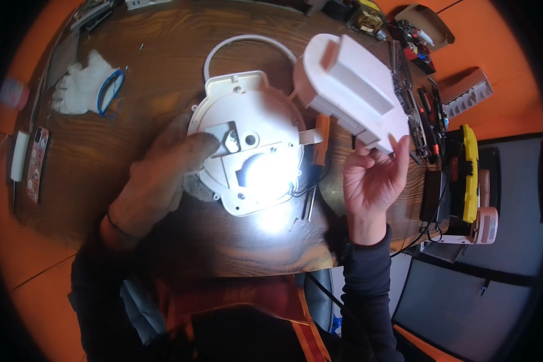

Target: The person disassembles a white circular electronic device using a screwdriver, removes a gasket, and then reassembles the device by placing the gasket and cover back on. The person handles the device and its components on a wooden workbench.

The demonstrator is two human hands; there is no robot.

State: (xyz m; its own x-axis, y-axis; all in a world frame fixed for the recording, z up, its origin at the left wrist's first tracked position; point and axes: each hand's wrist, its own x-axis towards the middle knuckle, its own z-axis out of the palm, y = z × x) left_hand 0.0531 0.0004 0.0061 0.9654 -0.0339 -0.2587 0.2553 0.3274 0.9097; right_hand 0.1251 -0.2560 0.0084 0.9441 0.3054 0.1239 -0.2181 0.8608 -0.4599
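Observation:
My left hand (163, 176) grips the left edge of a round white plastic housing (262, 108), its thumb on the inner face. The housing has screw posts, a round hole and a rectangular opening showing metal. A glaring light washes out its lower right, where thin dark wires (301, 192) emerge. My right hand (375, 176) holds up a white plastic cover (362, 86) by its lower end, to the right of the housing. Behind the housing curves a white loop (249, 38), either a handle or a cable. An orange-handled screwdriver (321, 140) lies between the two parts.
A white work glove (86, 86) with a blue cuff and a phone in a patterned case (37, 163) lie to the left. Several hand tools (427, 122) line the table's right side, near a yellow-and-black toolbox (468, 172). The wooden table's front edge (253, 273) is close to my body.

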